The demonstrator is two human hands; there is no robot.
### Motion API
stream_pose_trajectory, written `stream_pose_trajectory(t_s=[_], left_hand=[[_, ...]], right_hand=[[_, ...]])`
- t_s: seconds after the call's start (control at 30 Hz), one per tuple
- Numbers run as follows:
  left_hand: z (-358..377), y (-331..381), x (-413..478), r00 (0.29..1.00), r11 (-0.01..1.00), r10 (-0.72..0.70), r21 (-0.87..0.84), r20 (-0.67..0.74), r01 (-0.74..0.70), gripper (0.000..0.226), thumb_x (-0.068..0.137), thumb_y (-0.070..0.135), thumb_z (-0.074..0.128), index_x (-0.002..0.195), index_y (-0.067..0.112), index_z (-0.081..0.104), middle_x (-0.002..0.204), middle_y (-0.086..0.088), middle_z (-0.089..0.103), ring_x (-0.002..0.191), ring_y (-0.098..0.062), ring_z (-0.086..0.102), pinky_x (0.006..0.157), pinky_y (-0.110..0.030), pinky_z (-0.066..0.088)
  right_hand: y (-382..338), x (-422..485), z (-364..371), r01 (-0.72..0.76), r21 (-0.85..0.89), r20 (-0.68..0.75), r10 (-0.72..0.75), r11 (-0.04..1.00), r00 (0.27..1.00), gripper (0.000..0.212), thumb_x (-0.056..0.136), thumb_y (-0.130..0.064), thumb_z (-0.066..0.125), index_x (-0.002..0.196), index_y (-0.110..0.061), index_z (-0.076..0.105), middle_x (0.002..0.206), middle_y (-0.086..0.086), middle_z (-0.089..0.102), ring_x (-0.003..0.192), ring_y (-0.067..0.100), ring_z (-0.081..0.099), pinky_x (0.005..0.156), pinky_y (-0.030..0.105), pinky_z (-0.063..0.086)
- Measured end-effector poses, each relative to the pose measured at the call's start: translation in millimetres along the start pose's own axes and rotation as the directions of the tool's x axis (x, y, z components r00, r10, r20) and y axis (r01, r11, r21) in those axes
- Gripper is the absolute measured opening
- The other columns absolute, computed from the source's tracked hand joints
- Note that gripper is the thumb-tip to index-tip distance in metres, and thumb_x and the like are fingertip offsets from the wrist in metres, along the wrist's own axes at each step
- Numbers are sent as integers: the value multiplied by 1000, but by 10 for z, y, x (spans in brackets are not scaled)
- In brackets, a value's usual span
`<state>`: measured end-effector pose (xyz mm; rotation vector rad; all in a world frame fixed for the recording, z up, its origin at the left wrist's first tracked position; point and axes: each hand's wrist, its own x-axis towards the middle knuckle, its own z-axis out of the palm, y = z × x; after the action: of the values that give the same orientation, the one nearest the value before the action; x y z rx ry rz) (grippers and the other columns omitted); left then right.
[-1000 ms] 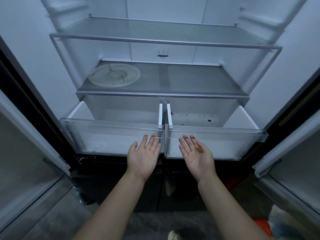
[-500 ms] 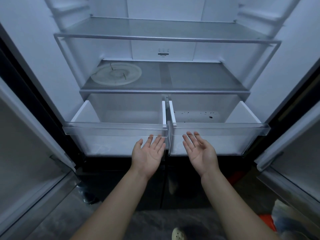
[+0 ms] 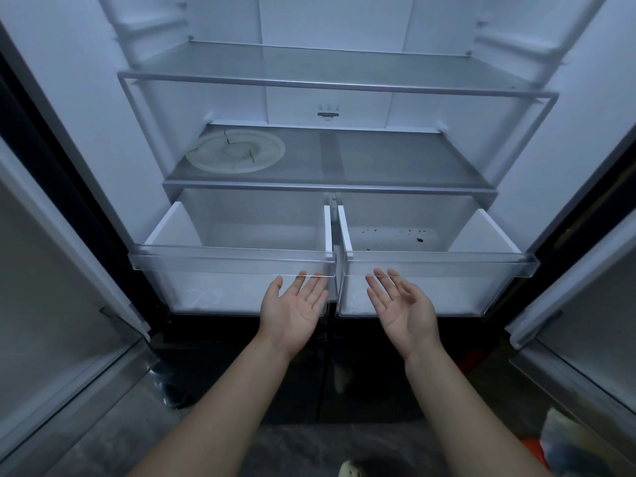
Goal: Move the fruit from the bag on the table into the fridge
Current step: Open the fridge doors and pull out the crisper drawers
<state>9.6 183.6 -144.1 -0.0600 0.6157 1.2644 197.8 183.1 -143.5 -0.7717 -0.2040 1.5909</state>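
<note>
The fridge stands open in front of me with both doors swung wide. Its two clear crisper drawers are pulled out: the left drawer [image 3: 234, 259] holds nothing, the right drawer [image 3: 444, 265] has a few dark specks at the back. My left hand [image 3: 292, 313] is palm up, fingers apart, just below the left drawer's front lip. My right hand [image 3: 404, 311] is palm up below the right drawer's lip, also holding nothing. No fruit, bag or table is in view.
A round white plate [image 3: 235, 154] lies on the left of the middle glass shelf [image 3: 395, 160]. The upper shelf [image 3: 337, 68] is bare. The left door [image 3: 51, 287] and the right door [image 3: 585, 304] flank me. A light bag-like object with something orange [image 3: 564, 438] lies on the floor at the lower right.
The view has shifted slightly and both hands have drifted a little up and right under the drawer fronts, staying palm up and holding nothing.
</note>
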Motion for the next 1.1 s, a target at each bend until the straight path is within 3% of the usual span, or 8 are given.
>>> stream_pose_trajectory(t_s=[0.2,0.47,0.77,0.93,1.1], left_hand=[[-112,224,25,992,991,121,-62,-21,-122,43,99,40,34,129,13,49,131,-17,53,127,-35,45,108,-44,33],[-70,149,-13,993,987,120,-105,-14,-121,32,98,26,31,115,12,55,128,-20,53,127,-37,44,107,-45,35],[-125,118,29,991,986,130,-110,21,-127,33,97,23,31,120,14,53,129,-19,54,125,-36,46,104,-46,37],[-133,91,-5,989,984,143,-109,27,-139,37,97,30,34,125,14,53,131,-17,54,125,-36,47,103,-48,36],[-60,-63,-132,989,988,147,-47,15,-146,47,98,36,33,138,14,43,137,-15,50,127,-35,45,108,-47,32]], right_hand=[[-194,0,-88,101,154,-96,-87,983,992,40,96,-16,42,135,-8,41,127,20,55,118,38,54,105,43,40],[-237,-40,-99,70,101,-75,-63,992,995,20,96,-11,38,112,-9,49,125,18,56,119,36,54,101,41,42],[-196,15,-189,78,83,-39,-75,994,996,24,97,-10,38,119,-10,49,128,17,55,116,33,57,103,42,42],[-206,31,-276,33,139,-2,-33,990,999,33,97,-14,42,128,-9,48,127,17,59,117,33,57,105,44,40],[-165,48,-261,-180,41,47,178,983,983,40,97,-22,37,133,-4,45,130,19,55,120,34,53,106,43,38]])
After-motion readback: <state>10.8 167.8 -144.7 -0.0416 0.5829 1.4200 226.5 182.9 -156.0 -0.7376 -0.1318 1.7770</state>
